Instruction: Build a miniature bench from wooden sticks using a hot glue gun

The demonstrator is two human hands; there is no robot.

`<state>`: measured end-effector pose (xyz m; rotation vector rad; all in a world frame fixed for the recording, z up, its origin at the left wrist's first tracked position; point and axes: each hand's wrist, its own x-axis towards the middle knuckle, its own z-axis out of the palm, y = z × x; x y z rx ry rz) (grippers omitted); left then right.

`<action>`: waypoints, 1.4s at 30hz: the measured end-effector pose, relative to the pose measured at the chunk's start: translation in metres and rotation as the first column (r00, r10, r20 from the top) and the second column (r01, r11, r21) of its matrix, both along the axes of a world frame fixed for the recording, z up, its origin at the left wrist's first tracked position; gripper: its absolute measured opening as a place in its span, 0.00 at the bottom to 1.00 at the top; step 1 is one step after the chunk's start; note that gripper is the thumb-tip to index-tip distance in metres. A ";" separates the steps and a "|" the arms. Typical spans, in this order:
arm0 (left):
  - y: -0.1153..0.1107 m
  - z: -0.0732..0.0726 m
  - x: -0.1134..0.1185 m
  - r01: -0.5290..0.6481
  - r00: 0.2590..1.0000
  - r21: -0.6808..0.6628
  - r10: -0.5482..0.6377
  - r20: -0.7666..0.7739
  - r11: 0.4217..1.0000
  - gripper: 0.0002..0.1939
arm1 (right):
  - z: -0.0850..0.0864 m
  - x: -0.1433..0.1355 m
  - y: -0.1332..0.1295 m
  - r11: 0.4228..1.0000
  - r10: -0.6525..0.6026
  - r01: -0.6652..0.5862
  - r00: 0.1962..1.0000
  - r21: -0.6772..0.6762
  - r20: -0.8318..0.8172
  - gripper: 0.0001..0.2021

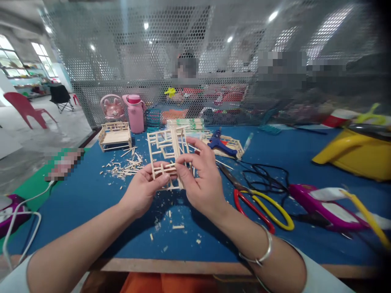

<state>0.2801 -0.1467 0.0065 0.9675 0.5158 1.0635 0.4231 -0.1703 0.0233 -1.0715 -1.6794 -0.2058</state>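
Both hands hold up a small lattice frame (165,154) of thin wooden sticks above the blue table. My left hand (143,185) pinches its lower left part between thumb and fingers. At the lower right, my right hand (203,175) has thumb and index finger closed on a short wooden stick (170,165) lying against the lattice; its other fingers rest along the frame's right side. Behind the left hand lies a heap of cut stick pieces (128,166). A miniature wooden bench (115,136) stands at the back left.
Scissors (262,203) with red and yellow handles lie right of my hands, near a black cable (265,177) and a purple tool (328,208). A blue glue gun (222,145) rests farther back. A pink bottle (136,116) and a yellow dustpan (357,152) stand near a perforated screen (137,61).
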 end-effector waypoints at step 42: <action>-0.005 -0.014 0.003 -0.231 0.961 -0.031 0.223 -0.163 0.972 0.16 | -0.024 -0.013 0.003 0.919 0.112 -0.279 0.862 -0.278 -0.495 0.15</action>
